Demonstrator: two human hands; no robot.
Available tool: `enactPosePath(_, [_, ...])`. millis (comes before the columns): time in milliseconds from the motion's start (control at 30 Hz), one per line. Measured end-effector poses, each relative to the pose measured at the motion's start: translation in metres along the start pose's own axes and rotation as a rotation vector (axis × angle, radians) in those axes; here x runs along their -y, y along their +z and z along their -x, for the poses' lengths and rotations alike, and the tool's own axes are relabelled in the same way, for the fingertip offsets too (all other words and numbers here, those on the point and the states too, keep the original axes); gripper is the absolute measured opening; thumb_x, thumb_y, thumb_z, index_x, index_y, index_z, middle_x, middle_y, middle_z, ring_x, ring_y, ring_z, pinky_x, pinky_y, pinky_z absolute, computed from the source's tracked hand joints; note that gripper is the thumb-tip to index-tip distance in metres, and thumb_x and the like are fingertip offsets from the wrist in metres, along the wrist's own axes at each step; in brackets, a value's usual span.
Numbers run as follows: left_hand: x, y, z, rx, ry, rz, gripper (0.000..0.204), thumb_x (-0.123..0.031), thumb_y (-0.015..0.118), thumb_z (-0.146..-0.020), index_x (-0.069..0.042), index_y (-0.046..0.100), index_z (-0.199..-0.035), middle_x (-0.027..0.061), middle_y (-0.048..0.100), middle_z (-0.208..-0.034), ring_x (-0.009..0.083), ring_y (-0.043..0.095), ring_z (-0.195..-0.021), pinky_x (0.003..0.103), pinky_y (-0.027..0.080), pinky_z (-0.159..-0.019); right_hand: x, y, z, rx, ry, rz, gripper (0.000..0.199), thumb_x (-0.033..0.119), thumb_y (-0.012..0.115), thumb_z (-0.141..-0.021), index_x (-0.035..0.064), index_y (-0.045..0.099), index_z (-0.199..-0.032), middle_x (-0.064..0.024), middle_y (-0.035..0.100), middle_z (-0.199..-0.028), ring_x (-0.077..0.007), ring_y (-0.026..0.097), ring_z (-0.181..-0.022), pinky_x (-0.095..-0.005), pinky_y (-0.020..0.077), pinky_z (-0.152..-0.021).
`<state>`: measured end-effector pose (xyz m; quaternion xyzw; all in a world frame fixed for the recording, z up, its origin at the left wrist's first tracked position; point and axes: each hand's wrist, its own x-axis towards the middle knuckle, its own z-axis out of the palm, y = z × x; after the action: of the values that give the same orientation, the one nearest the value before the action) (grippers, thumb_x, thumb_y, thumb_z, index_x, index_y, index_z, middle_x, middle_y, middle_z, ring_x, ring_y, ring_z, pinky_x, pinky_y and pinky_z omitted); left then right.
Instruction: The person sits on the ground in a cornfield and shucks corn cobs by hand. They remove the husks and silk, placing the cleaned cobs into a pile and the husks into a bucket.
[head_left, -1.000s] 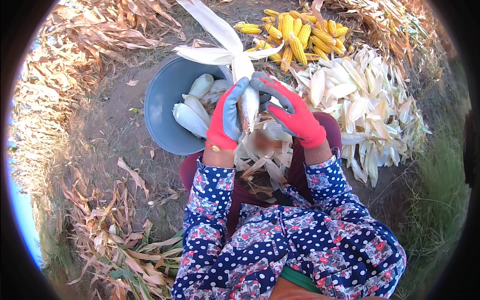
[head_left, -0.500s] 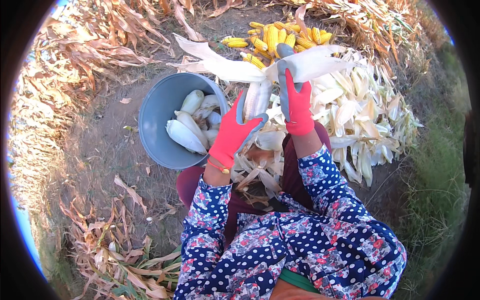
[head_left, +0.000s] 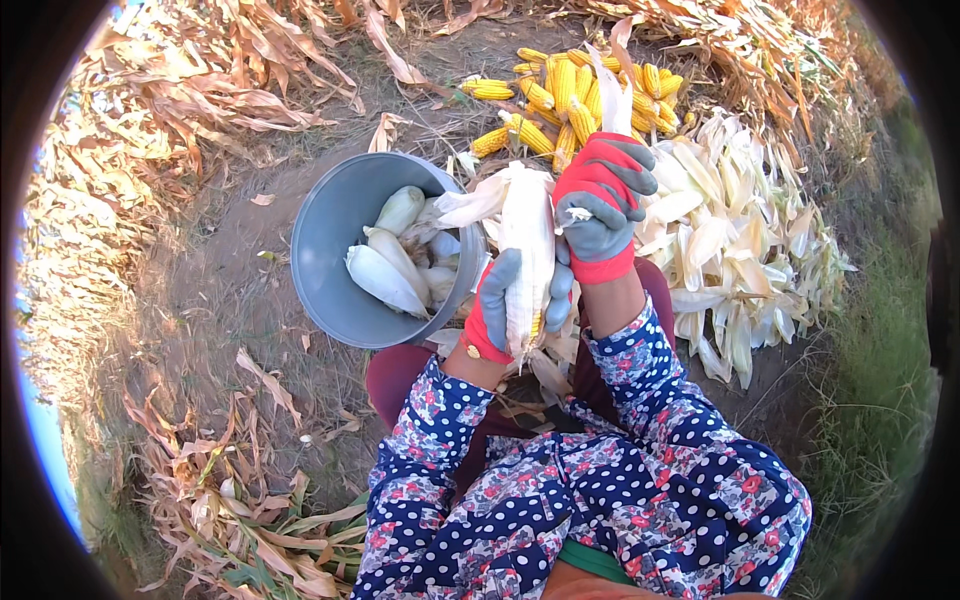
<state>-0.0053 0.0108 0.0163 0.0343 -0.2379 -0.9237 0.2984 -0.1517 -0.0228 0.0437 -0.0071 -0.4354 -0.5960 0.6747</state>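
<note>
Red-gloved left hand (head_left: pixel 490 308) cupping corn (head_left: pixel 528 250), right fist (head_left: pixel 605 205)

Corn ear (head_left: pixel 528 250): mid-view, near vertical, mostly pale, yellow kernels (head_left: pixel 536 323) exposed at lower end; husk leaf (head_left: pixel 472 205) spread leftward from upper end

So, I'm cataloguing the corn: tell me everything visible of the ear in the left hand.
The ear is long and mostly wrapped in pale, papery-looking husk, with yellow kernels showing near its lower end. A loose flap spreads leftward from its top. Its lower end points toward the person; the gloved left hand clasps it, right of the bucket.
</note>
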Motion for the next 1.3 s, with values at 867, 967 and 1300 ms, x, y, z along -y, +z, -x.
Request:
enactPosePath(867, [-0.030,-0.049,-0.013,-0.406,0.084,-1.708,0.060,-0.042,0.067,-0.080,-0.009,0.053,-0.129,0.0139,0.059,-0.124,0.0290,0.055,-0.115,0.038,0.043,-0.097,0.036,-0.031,0.026,-0.050,0.350,2.867,0.085,0.026,0.075,-0.071,0.0098,0.035,-0.144,-0.0176,0.037,-0.145,-0.0326,0.033,-0.137,-0.0415,0.0302,-0.110])
enactPosePath(967, [-0.031,-0.021,-0.016,-0.534,-0.092,-1.897,0.072,-0.048,0.068,-0.077,-0.007,0.049,-0.133,0.0166,0.060,-0.122,0.0305,0.056,-0.113,0.040,0.044,-0.095,0.050,-0.042,0.025,-0.185,-0.011,3.042,0.074,0.024,0.072,-0.073,0.0098,0.042,-0.139,-0.0162,0.047,-0.138,-0.0329,0.042,-0.129,-0.0421,0.0338,-0.106])
enactPosePath(1300, [-0.021,-0.038,-0.015,-0.614,-0.114,-2.117,0.092,-0.051,0.071,-0.070,-0.001,0.036,-0.140,0.0201,0.057,-0.121,0.0330,0.058,-0.108,0.041,0.046,-0.090,0.063,-0.027,0.015,-0.749,-0.262,1.893,0.044,0.035,0.043,-0.099,-0.0005,0.060,-0.118,-0.0069,0.064,-0.109,-0.0137,0.059,-0.098,-0.0272,0.0456,-0.085])
